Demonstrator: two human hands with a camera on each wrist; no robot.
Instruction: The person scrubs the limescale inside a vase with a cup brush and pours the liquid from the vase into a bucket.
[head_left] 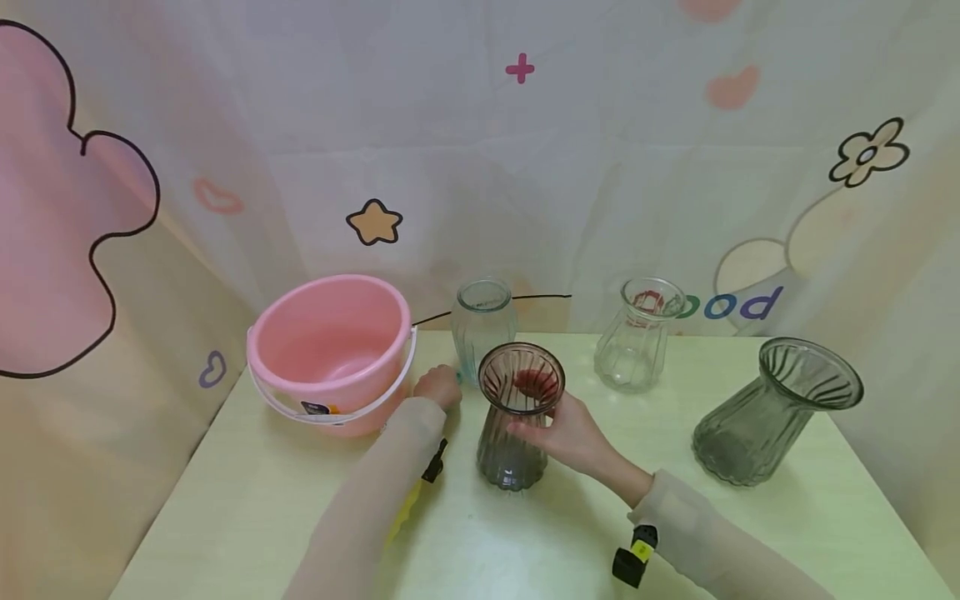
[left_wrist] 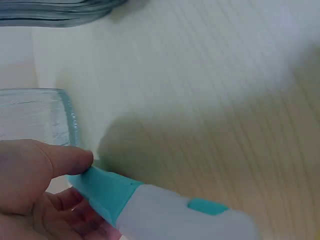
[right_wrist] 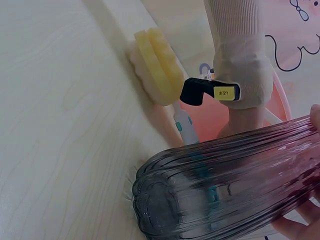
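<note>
In the head view my right hand (head_left: 573, 433) grips a ribbed glass vase (head_left: 513, 454), purplish at its flared rim and grey below. Its base is close to the tabletop; I cannot tell whether they touch. Beside the pink bucket, my left hand (head_left: 437, 388) holds the white and teal handle (left_wrist: 175, 210) of a sponge brush, thumb and fingers around the teal part in the left wrist view. The brush's yellow sponge head (right_wrist: 159, 65) shows in the right wrist view, near the table and apart from the vase.
A pink bucket (head_left: 330, 375) with a white handle stands at the back left. Behind the held vase is a clear glass jar (head_left: 483, 333). Toward the right stand a clear vase (head_left: 630, 354) and a grey ribbed vase (head_left: 750, 429). A printed curtain (head_left: 450, 167) hangs behind the table.
</note>
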